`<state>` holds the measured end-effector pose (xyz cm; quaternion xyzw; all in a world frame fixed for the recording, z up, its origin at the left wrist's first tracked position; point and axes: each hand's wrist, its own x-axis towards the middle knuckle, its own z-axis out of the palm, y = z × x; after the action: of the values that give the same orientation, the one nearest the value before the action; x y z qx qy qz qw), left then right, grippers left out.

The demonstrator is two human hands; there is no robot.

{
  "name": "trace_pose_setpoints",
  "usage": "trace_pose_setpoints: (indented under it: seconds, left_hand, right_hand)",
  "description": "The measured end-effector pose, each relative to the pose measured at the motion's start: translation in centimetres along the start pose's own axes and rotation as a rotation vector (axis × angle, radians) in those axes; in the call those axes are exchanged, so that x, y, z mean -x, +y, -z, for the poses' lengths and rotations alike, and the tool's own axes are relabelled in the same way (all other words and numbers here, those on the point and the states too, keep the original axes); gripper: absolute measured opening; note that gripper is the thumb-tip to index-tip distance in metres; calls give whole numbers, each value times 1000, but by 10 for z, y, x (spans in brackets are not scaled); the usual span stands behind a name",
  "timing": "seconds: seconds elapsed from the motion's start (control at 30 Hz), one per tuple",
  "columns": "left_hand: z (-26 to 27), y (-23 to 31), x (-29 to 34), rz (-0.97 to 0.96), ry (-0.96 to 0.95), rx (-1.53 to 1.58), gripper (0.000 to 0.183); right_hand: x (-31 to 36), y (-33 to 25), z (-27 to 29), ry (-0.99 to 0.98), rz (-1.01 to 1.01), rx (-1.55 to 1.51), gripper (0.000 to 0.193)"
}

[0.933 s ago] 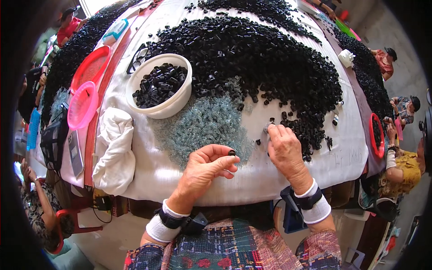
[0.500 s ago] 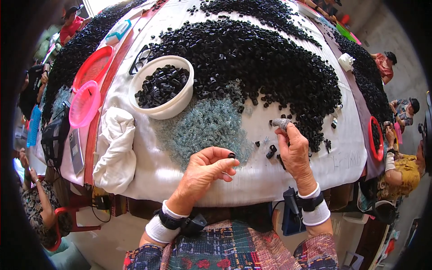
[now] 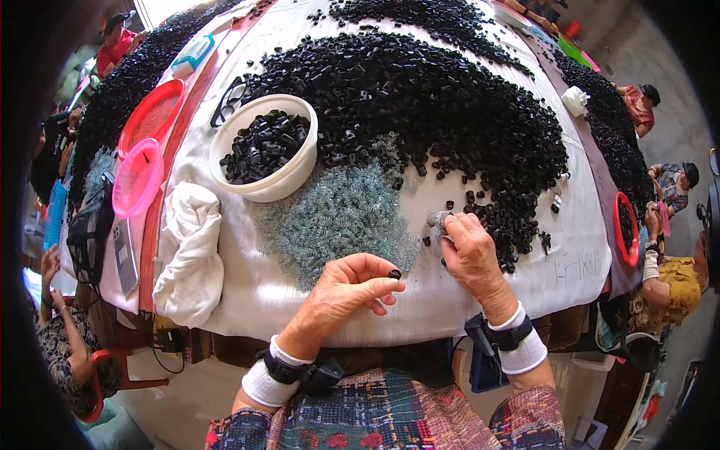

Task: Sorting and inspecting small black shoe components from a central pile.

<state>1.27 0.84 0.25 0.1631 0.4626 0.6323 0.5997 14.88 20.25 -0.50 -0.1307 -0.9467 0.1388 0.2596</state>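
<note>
Head view: pinching small black cylindrical piece in left hand, with translucent coil-spring heap between it and round white plastic bowl; curling right hand, cannot tell around what

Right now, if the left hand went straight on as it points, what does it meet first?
Probably the right hand, across white cloth; a loose black piece lies close to that line, and relative heights are unclear.
</note>
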Motion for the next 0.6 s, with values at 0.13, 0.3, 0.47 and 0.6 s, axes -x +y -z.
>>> trace_pose_setpoints:
  seconds: [0.13, 0.3, 0.47, 0.6]
  left_hand:
    - [-1, 2, -1, 10, 1, -7, 23]
    - [0, 3, -2, -2, -5, 11, 22]
    - [0, 2, -1, 3, 9, -2, 21]
    - [-3, 4, -3, -2, 0, -5, 19]
  right_hand:
    - [-1, 1, -1, -118, -79, 58, 32]
    - [-2, 0, 2, -152, -95, 85, 33]
    - [-5, -3, 7, -92, -67, 65, 33]
    - [-1, 3, -2, -103, -3, 97, 32]
